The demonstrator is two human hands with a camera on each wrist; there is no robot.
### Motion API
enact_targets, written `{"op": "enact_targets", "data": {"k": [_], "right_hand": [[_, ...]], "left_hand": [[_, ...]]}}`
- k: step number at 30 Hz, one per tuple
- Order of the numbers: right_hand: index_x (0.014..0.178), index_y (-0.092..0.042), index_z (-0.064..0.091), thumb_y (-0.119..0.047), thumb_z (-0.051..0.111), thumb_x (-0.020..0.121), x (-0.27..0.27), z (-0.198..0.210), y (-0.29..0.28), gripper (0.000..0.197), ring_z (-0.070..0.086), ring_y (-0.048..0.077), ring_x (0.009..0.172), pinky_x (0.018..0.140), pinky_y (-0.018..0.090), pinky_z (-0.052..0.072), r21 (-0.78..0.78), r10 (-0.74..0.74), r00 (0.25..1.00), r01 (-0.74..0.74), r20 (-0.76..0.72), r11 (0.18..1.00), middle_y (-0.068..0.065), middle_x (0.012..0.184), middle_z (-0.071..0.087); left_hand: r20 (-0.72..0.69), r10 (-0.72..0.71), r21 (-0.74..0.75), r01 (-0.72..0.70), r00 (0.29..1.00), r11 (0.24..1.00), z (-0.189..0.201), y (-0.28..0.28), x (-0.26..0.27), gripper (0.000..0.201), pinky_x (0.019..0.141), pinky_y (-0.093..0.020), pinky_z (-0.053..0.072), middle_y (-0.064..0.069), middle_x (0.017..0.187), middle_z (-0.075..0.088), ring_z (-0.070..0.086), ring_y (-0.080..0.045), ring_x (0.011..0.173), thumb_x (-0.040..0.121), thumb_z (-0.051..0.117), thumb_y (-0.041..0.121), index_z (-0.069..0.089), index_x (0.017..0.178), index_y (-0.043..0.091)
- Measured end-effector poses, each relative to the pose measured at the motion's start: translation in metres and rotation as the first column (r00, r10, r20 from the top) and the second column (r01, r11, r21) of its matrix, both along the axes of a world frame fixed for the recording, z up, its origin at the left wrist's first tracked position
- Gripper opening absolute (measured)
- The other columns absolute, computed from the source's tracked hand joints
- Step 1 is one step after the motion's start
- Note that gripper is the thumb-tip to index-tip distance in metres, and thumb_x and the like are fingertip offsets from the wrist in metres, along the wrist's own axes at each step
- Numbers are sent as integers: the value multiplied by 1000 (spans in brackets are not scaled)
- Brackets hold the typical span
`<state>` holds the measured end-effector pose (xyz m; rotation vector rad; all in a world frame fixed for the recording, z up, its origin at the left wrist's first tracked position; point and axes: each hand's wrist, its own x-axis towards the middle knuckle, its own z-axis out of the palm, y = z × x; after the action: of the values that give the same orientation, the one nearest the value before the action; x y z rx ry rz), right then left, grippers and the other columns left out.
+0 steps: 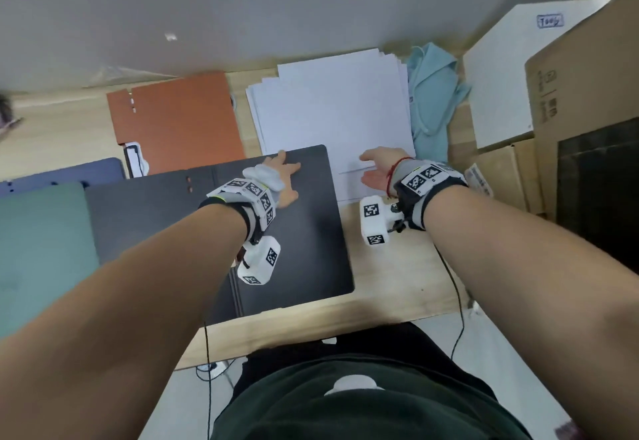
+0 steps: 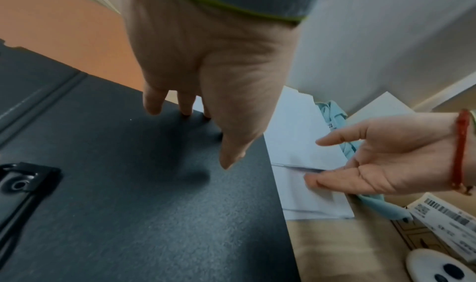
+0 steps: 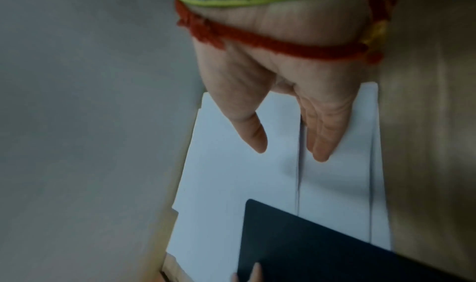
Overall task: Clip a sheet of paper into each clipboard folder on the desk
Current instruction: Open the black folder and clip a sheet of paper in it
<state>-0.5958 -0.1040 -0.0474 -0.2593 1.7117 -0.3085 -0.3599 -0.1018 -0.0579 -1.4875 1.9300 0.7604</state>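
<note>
The wooden counter (image 1: 387,287) carries everything. Largest on it is the black folder (image 1: 166,218), lying open flat in front of the person, its metal clip (image 2: 23,182) showing at the near left in the left wrist view. Its far right corner overlaps the stack of paper (image 1: 332,108), which lies just beyond and to the right. An orange folder (image 1: 179,118) lies closed at the far left, touching the black one's far edge; a green folder (image 1: 38,246) and a blue folder (image 1: 58,173) lie at the left edge. A light blue cloth (image 1: 432,101) sits just right of the paper.

The left hand (image 1: 281,177) rests on the black folder's far right corner, fingers (image 2: 152,101) straight and spread. The right hand (image 1: 375,171) lies at the near edge of the paper, fingers (image 3: 324,135) straight, thumb apart, the top sheet's raised edge between them, not pinched.
</note>
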Motion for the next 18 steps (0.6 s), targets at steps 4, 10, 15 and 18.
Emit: {"op": "enact_targets", "data": {"k": [4,10,15,18], "right_hand": [[134,-8,51,-20,74,76,4,-8,-2,63,62,18,79,73,28,59,-27,-169,985,170,37,985,14,135,54],[105,-20,65,-29,74,83,17,-6,-4,25,68,16,101,83,30,53,-23,-243,956,249,163,968,1,105,71],[119,-7,45,-25,74,84,26,4,-13,49,67,16,84,63,20,56,-164,-225,974,220,-9,962,8,110,65],[128,-3,41,-29,62,90,36,21,-16,51,60,25,102,60,24,46,-252,7,955,-85,-297,964,11,124,56]], "left_hand": [[34,-57,49,55,998,997,-5,-7,-5,70,102,-46,43,0,161,10,35,-26,140,90,55,41,23,151,40],[-30,-56,84,58,998,995,-8,-11,0,72,109,-46,38,-5,162,7,36,-31,139,90,58,38,23,153,34],[-86,-7,89,15,996,996,-5,-7,9,70,113,-44,32,-6,163,3,31,-32,142,92,59,36,25,153,31],[-101,-3,101,13,995,995,-1,-4,17,69,114,-45,30,-4,164,-2,30,-32,144,93,57,36,24,153,32]]}}
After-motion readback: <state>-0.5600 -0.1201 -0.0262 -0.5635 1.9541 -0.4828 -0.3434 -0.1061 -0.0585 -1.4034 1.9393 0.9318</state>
